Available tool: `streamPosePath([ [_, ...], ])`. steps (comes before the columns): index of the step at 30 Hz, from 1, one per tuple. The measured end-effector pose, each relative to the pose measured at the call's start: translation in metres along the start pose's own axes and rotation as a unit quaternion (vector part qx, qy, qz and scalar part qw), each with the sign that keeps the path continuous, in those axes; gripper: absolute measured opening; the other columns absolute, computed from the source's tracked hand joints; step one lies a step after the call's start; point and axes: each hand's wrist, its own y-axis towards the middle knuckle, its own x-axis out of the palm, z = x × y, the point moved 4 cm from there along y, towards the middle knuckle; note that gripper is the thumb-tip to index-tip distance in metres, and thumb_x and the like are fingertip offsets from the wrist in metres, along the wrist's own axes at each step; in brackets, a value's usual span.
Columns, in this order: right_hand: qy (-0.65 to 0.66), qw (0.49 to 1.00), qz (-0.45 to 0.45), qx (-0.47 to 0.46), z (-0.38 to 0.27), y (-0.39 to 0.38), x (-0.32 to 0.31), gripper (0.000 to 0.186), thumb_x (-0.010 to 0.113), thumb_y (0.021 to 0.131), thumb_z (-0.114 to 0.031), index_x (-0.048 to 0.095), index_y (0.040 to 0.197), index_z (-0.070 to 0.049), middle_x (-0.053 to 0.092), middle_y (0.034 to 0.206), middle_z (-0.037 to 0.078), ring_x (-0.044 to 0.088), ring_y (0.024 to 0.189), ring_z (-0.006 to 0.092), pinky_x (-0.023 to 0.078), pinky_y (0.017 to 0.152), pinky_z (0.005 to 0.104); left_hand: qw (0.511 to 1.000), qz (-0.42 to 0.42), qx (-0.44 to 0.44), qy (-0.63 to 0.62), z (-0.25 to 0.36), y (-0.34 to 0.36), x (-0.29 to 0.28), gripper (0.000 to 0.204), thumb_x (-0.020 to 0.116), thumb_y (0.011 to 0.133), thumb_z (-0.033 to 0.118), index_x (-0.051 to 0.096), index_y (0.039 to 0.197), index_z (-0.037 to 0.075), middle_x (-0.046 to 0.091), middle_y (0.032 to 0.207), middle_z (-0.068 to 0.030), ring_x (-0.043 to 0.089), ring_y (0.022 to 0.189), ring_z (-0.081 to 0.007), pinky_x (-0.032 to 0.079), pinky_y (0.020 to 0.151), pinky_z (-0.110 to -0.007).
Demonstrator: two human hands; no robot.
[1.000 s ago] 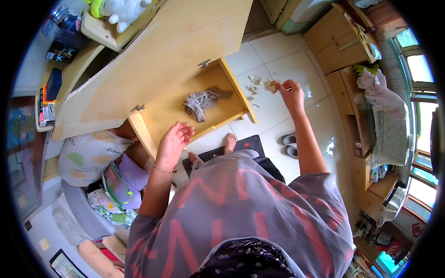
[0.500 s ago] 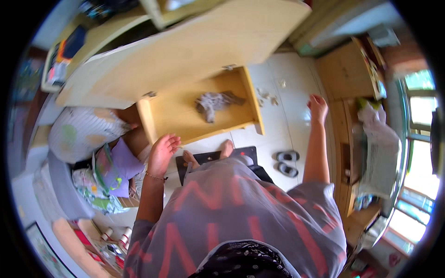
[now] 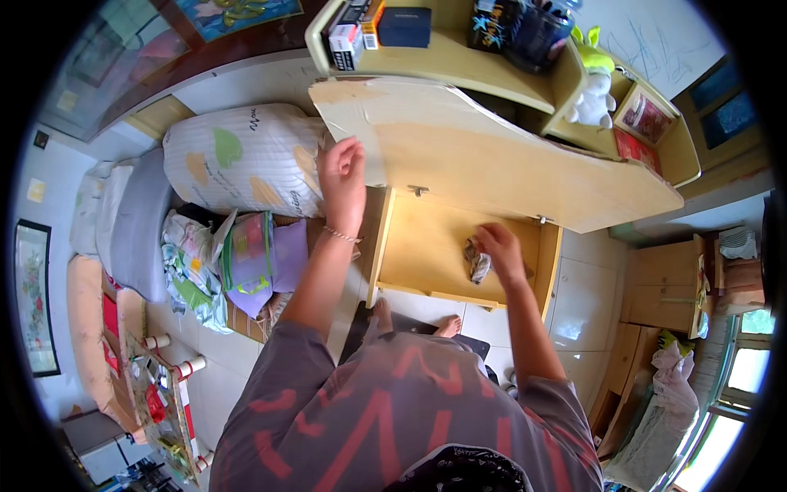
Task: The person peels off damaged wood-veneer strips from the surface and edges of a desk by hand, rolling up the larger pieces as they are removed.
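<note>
My left hand (image 3: 343, 176), a bracelet at its wrist, is raised in front of the left end of a wide wooden panel (image 3: 492, 164). Its fingers are curled, with nothing visible in them. Below the panel's hinges lies a pale wooden drawer-like box (image 3: 418, 250). Over it hangs my right hand (image 3: 502, 248), fingers bent down close to a crumpled grey-brown cloth (image 3: 478, 264). The hand and wrist hide part of that cloth. Whether the fingertips touch it I cannot tell.
A patterned quilt bundle (image 3: 246, 160), a purple bag (image 3: 289, 254) and clothes (image 3: 193, 266) are piled at left. Behind the panel, a shelf (image 3: 484, 74) carries boxes, a dark jar and a white plush toy (image 3: 592, 102). A dark mat (image 3: 355, 332) lies under my feet.
My view has turned, bringing the shelf into fuller sight. My right hand has come in from the right to over the cloth; my left hand has moved up to the panel's left end, fingers now curled.
</note>
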Motion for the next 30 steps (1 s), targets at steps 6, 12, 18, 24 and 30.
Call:
streamPosePath([
  [6, 0.002, 0.996, -0.066, -0.068, -0.073, 0.038, 0.120, 0.024, 0.058, 0.094, -0.018, 0.062, 0.102, 0.004, 0.067, 0.088, 0.010, 0.062, 0.078, 0.0136, 0.051, 0.070, 0.0260, 0.990, 0.042, 0.058, 0.122, 0.006, 0.019, 0.039, 0.046, 0.065, 0.086, 0.010, 0.044, 0.126, 0.001, 0.054, 0.119, -0.0135, 0.053, 0.110, -0.0239, 0.041, 0.094, -0.037],
  [12, 0.042, 0.999, -0.032, -0.009, -0.085, 0.054, 0.137, 0.020, 0.059, 0.094, -0.018, 0.062, 0.101, 0.000, 0.064, 0.085, 0.004, 0.059, 0.074, 0.0101, 0.050, 0.070, 0.0245, 0.996, 0.048, 0.027, 0.066, -0.017, 0.022, 0.043, 0.029, 0.065, 0.087, 0.010, 0.052, 0.111, 0.000, 0.054, 0.105, -0.0124, 0.052, 0.096, -0.0231, 0.043, 0.088, -0.035],
  [18, 0.056, 0.998, -0.006, 0.022, -0.085, 0.062, 0.146, 0.024, 0.058, 0.093, -0.019, 0.063, 0.103, 0.001, 0.065, 0.086, 0.007, 0.061, 0.074, 0.0138, 0.051, 0.070, 0.0266, 0.996, 0.055, 0.021, 0.061, -0.018, 0.034, 0.036, 0.016, 0.065, 0.087, 0.010, 0.057, 0.098, 0.001, 0.059, 0.094, -0.0104, 0.057, 0.090, -0.0226, 0.045, 0.084, -0.034],
  [24, 0.098, 0.994, -0.028, 0.042, -0.090, 0.076, 0.164, 0.027, 0.056, 0.094, -0.023, 0.061, 0.107, 0.000, 0.065, 0.091, 0.008, 0.061, 0.078, 0.0150, 0.050, 0.073, 0.0278, 0.996, 0.061, -0.029, -0.054, -0.021, 0.042, 0.030, 0.014, 0.066, 0.086, 0.010, 0.060, 0.095, 0.001, 0.065, 0.088, -0.0072, 0.061, 0.083, -0.0156, 0.048, 0.077, -0.029],
  [30, 0.298, 0.950, -0.065, 0.066, -0.104, 0.097, 0.187, 0.030, 0.053, 0.095, -0.024, 0.058, 0.115, -0.002, 0.062, 0.108, 0.010, 0.058, 0.098, 0.0178, 0.046, 0.086, 0.0325, 0.997, 0.035, -0.054, -0.035, -0.016, 0.047, 0.026, 0.010, 0.068, 0.084, 0.009, 0.065, 0.089, 0.000, 0.067, 0.077, -0.0058, 0.061, 0.073, -0.0127, 0.049, 0.069, -0.027],
])
